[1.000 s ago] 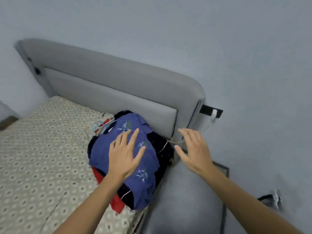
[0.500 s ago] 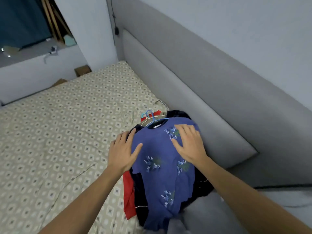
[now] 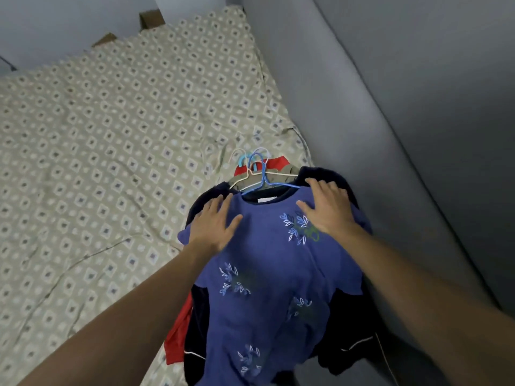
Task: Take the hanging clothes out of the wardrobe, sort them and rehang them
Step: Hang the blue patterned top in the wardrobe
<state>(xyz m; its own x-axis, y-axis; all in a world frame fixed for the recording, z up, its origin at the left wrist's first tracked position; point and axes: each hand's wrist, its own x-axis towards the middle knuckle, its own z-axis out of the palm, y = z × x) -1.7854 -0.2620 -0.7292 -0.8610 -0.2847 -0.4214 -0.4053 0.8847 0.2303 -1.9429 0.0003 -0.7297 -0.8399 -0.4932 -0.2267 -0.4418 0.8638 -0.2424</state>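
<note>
Change: your right hand (image 3: pixel 327 208), which a second ago hung off the bed edge, now lies on the blue top (image 3: pixel 267 263); your left hand (image 3: pixel 214 225) has slid to the top's left shoulder. Your view has come in closer over the pile.
Hands: both lie flat with fingers spread and straight, palms pressing on the blue top, gripping nothing.
Left hand: on the left shoulder, fingertips reaching onto the dark garment (image 3: pixel 200 207) beneath.
Right hand: on the right shoulder, just below the collar, beside a leaf print.
Clothes: out of the wardrobe, stacked on the bed (image 3: pixel 97 149) at its edge by the headboard (image 3: pixel 362 135). Blue top uppermost, dark garments under it, a red garment (image 3: pixel 178 332) showing at the left and by the hooks.
Hangers (image 3: pixel 257 169): still in the clothes, hooks bunched together above the collar, pointing up the bed; the blue one sits in the blue top.
Step in hand: judged as the start of sorting, with the pile laid down and being steadied.
Next move: likely calls for one hand to hold the lower garments down while you take the blue hook alone and lift the top clear.
Risk: the bunched hooks may snag and drag a second garment along.
</note>
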